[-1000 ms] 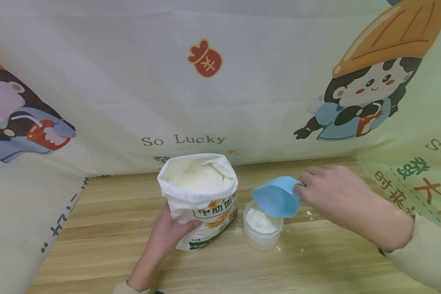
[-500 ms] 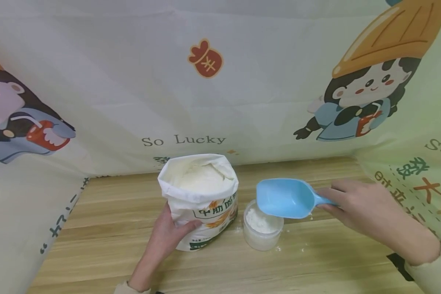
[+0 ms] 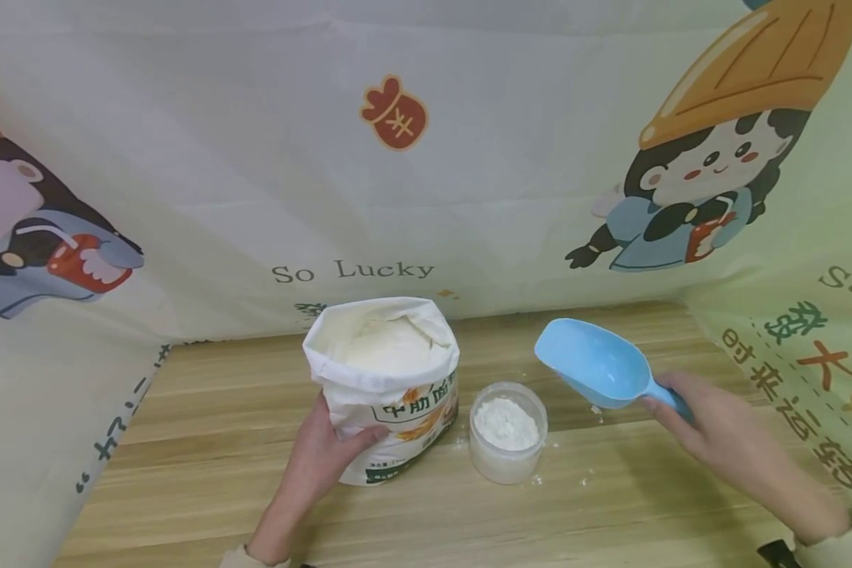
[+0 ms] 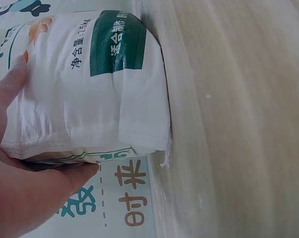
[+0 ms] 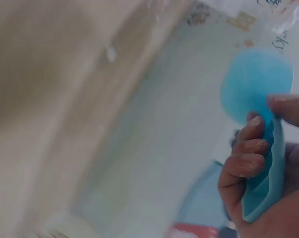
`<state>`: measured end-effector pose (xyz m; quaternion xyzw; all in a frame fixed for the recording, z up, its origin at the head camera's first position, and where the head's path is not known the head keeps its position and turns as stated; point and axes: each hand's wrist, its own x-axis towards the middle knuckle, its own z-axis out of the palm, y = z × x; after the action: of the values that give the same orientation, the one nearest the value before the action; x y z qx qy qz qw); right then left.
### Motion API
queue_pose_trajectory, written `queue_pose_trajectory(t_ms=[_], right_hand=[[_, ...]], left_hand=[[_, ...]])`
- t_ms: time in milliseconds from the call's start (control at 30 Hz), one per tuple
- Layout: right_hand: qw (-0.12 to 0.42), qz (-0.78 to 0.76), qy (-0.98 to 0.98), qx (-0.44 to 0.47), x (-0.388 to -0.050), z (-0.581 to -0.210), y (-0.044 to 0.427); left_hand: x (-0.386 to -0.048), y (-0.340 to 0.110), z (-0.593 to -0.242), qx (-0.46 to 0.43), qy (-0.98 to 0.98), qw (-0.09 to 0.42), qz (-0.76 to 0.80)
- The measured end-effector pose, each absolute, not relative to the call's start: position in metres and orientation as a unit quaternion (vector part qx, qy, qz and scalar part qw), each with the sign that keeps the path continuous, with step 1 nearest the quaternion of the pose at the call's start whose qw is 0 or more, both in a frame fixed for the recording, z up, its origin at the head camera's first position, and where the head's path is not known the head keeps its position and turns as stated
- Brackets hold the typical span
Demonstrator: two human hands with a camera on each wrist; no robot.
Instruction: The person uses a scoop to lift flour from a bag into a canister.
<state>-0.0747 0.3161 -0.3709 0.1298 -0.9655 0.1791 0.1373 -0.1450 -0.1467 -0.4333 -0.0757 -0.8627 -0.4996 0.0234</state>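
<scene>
A white bag of flour (image 3: 383,394) stands upright with its mouth rolled wide, flour visible inside. My left hand (image 3: 326,442) grips its lower left side, thumb across the printed front; in the left wrist view the other fingers pass round the bag's side. Just right of the bag is a clear round tub (image 3: 507,465) heaped with white flour (image 3: 506,424). My right hand (image 3: 724,434) holds a light blue scoop (image 3: 599,363) by its handle, raised to the right of the tub. The scoop's bowl faces up and looks bare apart from faint residue. In the right wrist view, fingers (image 5: 246,166) curl round the handle.
Small spots of spilled flour (image 3: 588,476) dot the wooden tabletop (image 3: 426,521) around the tub. A printed cloth (image 3: 497,158) with cartoon figures hangs behind and along both sides. A dark strap end (image 3: 777,554) shows near my right sleeve.
The scoop has turned from tipped over the tub to bowl-up and moved right, away from the tub, with my right hand. My left hand and the bag have stayed in place.
</scene>
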Motion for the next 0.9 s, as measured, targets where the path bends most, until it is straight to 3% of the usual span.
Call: queue_pose_trajectory(t_ms=[500, 900], right_hand=[[-0.012, 0.325, -0.945, 0.041, -0.075, -0.427, 0.309], [-0.035, 0.349, -0.935, 0.043, -0.072, -0.44, 0.294]], left_hand=[[-0.145, -0.148, -0.434, -0.074, -0.863, 0.02, -0.499], [-0.144, -0.147, -0.433, -0.081, -0.86, 0.031, -0.503]])
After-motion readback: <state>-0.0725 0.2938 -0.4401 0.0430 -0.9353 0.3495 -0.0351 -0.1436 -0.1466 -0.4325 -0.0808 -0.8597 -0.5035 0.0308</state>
